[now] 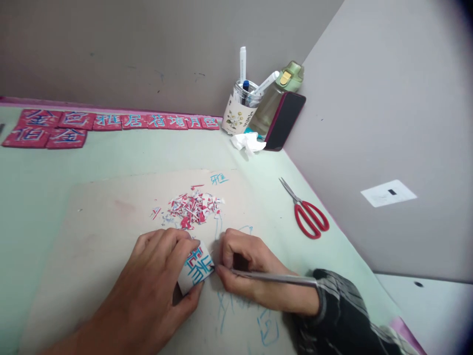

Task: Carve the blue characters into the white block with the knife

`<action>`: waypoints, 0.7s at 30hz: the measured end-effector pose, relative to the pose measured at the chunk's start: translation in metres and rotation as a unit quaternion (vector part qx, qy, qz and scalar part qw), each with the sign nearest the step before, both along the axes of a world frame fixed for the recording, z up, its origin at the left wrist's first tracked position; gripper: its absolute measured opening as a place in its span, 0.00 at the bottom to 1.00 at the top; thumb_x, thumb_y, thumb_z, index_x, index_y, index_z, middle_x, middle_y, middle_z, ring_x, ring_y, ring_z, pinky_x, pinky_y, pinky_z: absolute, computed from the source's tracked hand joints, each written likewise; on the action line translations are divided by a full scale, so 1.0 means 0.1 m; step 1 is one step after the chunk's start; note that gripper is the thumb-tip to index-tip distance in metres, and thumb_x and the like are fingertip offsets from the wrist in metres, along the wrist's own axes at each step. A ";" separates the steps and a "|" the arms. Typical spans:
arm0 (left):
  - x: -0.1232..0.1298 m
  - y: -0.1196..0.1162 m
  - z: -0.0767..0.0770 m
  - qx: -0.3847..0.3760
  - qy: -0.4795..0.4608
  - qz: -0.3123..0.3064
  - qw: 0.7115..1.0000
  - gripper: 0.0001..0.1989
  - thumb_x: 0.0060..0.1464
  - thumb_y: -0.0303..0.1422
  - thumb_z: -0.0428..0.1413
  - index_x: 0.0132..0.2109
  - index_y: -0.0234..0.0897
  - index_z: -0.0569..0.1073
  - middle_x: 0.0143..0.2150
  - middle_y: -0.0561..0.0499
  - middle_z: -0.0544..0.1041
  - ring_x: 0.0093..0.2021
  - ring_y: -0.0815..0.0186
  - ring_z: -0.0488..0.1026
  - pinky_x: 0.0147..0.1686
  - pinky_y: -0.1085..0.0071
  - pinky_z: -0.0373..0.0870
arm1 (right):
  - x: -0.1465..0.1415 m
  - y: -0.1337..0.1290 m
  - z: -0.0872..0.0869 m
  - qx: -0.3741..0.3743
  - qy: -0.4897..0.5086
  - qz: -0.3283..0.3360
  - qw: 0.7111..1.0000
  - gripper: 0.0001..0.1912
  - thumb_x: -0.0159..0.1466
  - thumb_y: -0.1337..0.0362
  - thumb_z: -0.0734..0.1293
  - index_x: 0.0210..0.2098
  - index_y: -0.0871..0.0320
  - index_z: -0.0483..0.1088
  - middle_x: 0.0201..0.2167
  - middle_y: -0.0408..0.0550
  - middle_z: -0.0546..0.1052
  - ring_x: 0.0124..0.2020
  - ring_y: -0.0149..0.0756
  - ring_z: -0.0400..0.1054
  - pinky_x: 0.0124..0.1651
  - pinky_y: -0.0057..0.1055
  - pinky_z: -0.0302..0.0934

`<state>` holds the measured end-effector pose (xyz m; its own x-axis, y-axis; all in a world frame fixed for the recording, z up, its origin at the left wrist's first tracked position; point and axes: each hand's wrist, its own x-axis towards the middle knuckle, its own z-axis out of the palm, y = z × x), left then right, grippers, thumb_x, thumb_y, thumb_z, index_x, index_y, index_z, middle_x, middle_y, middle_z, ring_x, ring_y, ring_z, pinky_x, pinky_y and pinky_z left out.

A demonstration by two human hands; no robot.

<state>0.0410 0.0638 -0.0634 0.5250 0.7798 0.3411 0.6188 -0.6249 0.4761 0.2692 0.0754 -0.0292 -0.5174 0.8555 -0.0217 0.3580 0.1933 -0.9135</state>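
Between my hands lies a small white card (192, 278) marked with blue characters and red patches. My left hand (158, 276) grips it, fingers along the top left and thumb at the lower edge. My right hand (247, 268) is closed around a slim silver knife-like tool (281, 279), whose tip is at the card's right edge. Just above the card is a pile of red and white paper scraps (194, 207). Both hands rest over a beige board (107, 207) with blue pen marks on it.
Red-handled scissors (311, 217) lie at the right. Red character tiles (107, 121) line the back left. A pen jar (240, 111), crumpled tissue (249, 142), green bottle (290, 76) and phone (286, 121) stand near the back corner.
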 end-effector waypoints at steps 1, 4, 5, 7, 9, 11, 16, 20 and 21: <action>0.00 0.00 0.00 0.001 0.002 -0.001 1.000 0.16 0.60 0.29 0.56 0.54 0.40 0.66 0.48 0.48 0.74 0.49 0.53 0.70 0.51 0.56 0.61 | 0.00 0.00 0.02 0.006 -0.013 0.009 1.000 0.14 0.62 0.73 0.68 0.28 0.54 0.59 0.28 0.38 0.64 0.29 0.30 0.58 0.33 0.29 0.53; -0.01 -0.01 -0.01 0.006 0.003 -0.003 1.000 0.16 0.59 0.29 0.57 0.54 0.41 0.65 0.48 0.48 0.74 0.49 0.52 0.70 0.50 0.56 0.61 | -0.02 0.00 0.09 0.015 -0.051 0.028 0.998 0.14 0.63 0.74 0.67 0.30 0.54 0.57 0.29 0.38 0.63 0.30 0.30 0.57 0.35 0.29 0.53; -0.01 -0.01 -0.01 0.004 0.004 -0.001 1.000 0.17 0.59 0.29 0.57 0.54 0.41 0.65 0.48 0.48 0.74 0.48 0.52 0.70 0.50 0.56 0.61 | -0.02 0.00 0.12 0.013 -0.059 0.030 0.998 0.14 0.63 0.74 0.66 0.30 0.54 0.57 0.29 0.38 0.63 0.30 0.30 0.57 0.35 0.29 0.53; -0.01 -0.01 -0.01 -0.002 0.005 0.000 1.000 0.17 0.58 0.29 0.58 0.54 0.41 0.65 0.48 0.48 0.74 0.48 0.52 0.70 0.50 0.56 0.61 | -0.04 0.00 0.15 0.005 -0.065 0.035 0.997 0.14 0.63 0.74 0.65 0.31 0.53 0.56 0.30 0.38 0.63 0.30 0.30 0.56 0.35 0.29 0.53; 0.00 -0.02 -0.01 -0.007 0.006 -0.001 1.000 0.18 0.58 0.29 0.58 0.54 0.41 0.65 0.48 0.48 0.74 0.48 0.52 0.70 0.50 0.56 0.61 | -0.04 0.00 0.17 -0.003 -0.065 0.036 0.997 0.15 0.63 0.75 0.65 0.31 0.53 0.55 0.30 0.38 0.63 0.30 0.30 0.56 0.35 0.29 0.52; 0.00 -0.02 -0.01 -0.009 0.002 -0.002 1.000 0.18 0.58 0.28 0.58 0.54 0.40 0.65 0.48 0.48 0.74 0.48 0.52 0.70 0.50 0.56 0.62 | -0.05 0.00 0.17 -0.007 -0.065 0.037 0.997 0.15 0.62 0.75 0.65 0.30 0.53 0.54 0.30 0.38 0.63 0.29 0.30 0.55 0.35 0.30 0.52; 0.00 -0.02 -0.01 -0.021 -0.008 -0.003 1.000 0.18 0.58 0.28 0.58 0.54 0.41 0.65 0.47 0.49 0.74 0.47 0.51 0.71 0.49 0.55 0.62 | -0.04 0.01 0.17 -0.005 -0.067 0.046 0.997 0.15 0.61 0.75 0.65 0.30 0.53 0.54 0.29 0.38 0.63 0.29 0.30 0.55 0.35 0.30 0.52; 0.00 -0.01 -0.01 -0.030 -0.011 -0.001 0.999 0.17 0.58 0.27 0.57 0.53 0.42 0.65 0.47 0.49 0.74 0.47 0.52 0.71 0.49 0.55 0.62 | -0.05 -0.01 0.13 -0.023 -0.057 0.018 0.998 0.14 0.61 0.74 0.65 0.29 0.53 0.55 0.28 0.37 0.64 0.29 0.30 0.56 0.34 0.30 0.52; 0.00 -0.01 0.00 -0.028 -0.013 -0.001 1.000 0.17 0.58 0.27 0.57 0.53 0.42 0.65 0.47 0.50 0.74 0.47 0.52 0.71 0.49 0.55 0.62 | -0.06 -0.03 0.11 -0.028 -0.051 0.004 0.998 0.14 0.61 0.74 0.65 0.29 0.53 0.56 0.27 0.37 0.63 0.28 0.30 0.56 0.34 0.29 0.52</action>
